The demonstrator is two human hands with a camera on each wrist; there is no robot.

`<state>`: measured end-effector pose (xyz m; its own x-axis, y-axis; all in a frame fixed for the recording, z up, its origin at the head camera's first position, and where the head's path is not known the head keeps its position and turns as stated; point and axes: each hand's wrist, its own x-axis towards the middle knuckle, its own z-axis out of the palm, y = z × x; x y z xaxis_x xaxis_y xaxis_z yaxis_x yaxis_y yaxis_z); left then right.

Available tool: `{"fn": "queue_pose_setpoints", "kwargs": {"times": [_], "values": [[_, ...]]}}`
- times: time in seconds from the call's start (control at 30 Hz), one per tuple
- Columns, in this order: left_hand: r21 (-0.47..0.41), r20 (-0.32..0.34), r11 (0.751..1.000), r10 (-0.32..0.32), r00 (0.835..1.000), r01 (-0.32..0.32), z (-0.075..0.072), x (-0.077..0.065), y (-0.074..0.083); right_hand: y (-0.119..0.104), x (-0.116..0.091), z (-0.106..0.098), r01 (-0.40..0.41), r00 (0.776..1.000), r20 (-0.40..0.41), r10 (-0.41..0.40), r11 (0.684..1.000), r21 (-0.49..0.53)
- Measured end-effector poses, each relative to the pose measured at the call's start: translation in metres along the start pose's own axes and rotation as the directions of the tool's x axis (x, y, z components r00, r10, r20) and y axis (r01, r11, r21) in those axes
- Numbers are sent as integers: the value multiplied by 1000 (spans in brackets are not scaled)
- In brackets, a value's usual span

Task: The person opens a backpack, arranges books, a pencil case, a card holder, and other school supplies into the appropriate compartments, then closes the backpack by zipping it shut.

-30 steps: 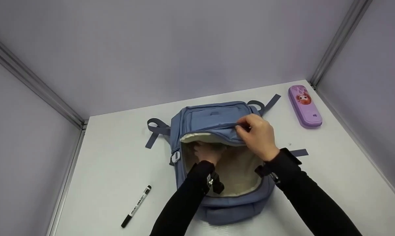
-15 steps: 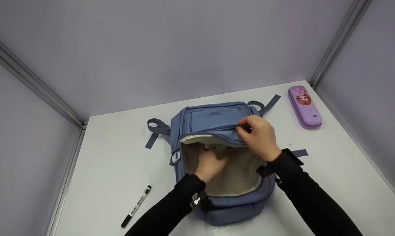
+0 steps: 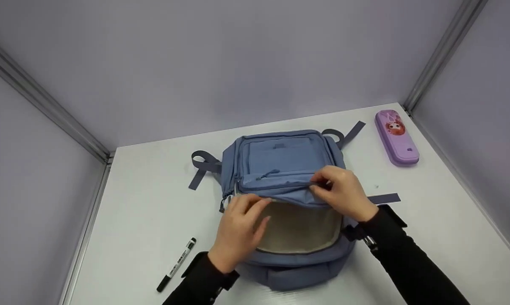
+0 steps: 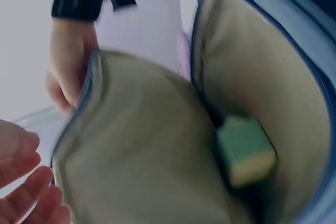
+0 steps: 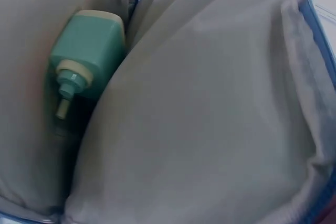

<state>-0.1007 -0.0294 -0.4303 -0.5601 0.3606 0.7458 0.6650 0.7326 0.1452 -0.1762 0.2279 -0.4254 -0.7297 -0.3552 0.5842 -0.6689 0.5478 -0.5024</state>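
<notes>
A blue backpack (image 3: pixel 286 156) lies on the white table with its main compartment unzipped and the beige lining (image 3: pixel 301 231) showing. My right hand (image 3: pixel 344 192) pinches the edge of the front flap and holds it up. At the flap's left part is my left hand (image 3: pixel 238 228), fingers loosely bent, thumb apart from the fingertips, nothing between them. In the left wrist view its fingers (image 4: pixel 34 195) are right at the flap's edge. Inside the bag lies a teal boxy object (image 5: pixel 86 45) with cream trim and a short stem at one end; the head view hides it.
A black-and-white marker (image 3: pixel 176 264) lies on the table (image 3: pixel 145 203) left of the bag. At the back right is a purple pencil case (image 3: pixel 399 142) with a cartoon picture. Dark straps (image 3: pixel 204 163) stick out beside the bag. Grey walls (image 3: pixel 255 63) enclose the table.
My left hand has come out of the backpack and moved to the flap's left edge. My right hand has pulled the flap edge toward me, covering more of the opening.
</notes>
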Motion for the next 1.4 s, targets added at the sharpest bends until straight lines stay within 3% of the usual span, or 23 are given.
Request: {"fn": "queue_pose_setpoints", "kwargs": {"times": [0.27, 0.37, 0.57, 0.77, 0.9, 0.97, 1.07, 1.17, 1.27, 1.4], "values": [[176, -67, 982, 88, 994, -75, 13, -28, -15, 3, -26, 4, 25, 995, 94, -29, 999, 45], [211, -44, 974, 96, 994, -84, 18, -36, -14, 4, -34, 7, -1, 989, 151, -5, 999, 37], [184, 77, 977, 96, 992, -108, 28, -53, -11, 8, -53, 14, -48, 969, 240, 50, 999, -11], [129, 160, 988, 68, 985, -89, 36, -77, -8, 15, -73, 27, 9, 959, 282, 13, 997, -74], [104, 172, 992, 47, 984, -65, 38, -84, -6, 25, -76, 24, 29, 955, 297, -19, 999, -29], [101, 155, 993, 42, 987, -58, 38, -85, -5, 33, -73, 17, 9, 963, 270, -12, 1000, 13], [95, 125, 994, 42, 991, -54, 38, -86, -4, 53, -63, 1, -68, 982, 178, 67, 998, 1], [89, 106, 995, 42, 993, -52, 37, -88, -3, 79, -52, -19, -193, 974, 104, 202, 977, -91], [83, 99, 996, 28, 995, -37, 36, -91, -3, 109, -41, -42, -318, 936, 97, 338, 931, -177], [75, 97, 997, 14, 995, -21, 35, -94, -4, 152, -36, -67, -452, 869, 95, 485, 857, -247]]}}
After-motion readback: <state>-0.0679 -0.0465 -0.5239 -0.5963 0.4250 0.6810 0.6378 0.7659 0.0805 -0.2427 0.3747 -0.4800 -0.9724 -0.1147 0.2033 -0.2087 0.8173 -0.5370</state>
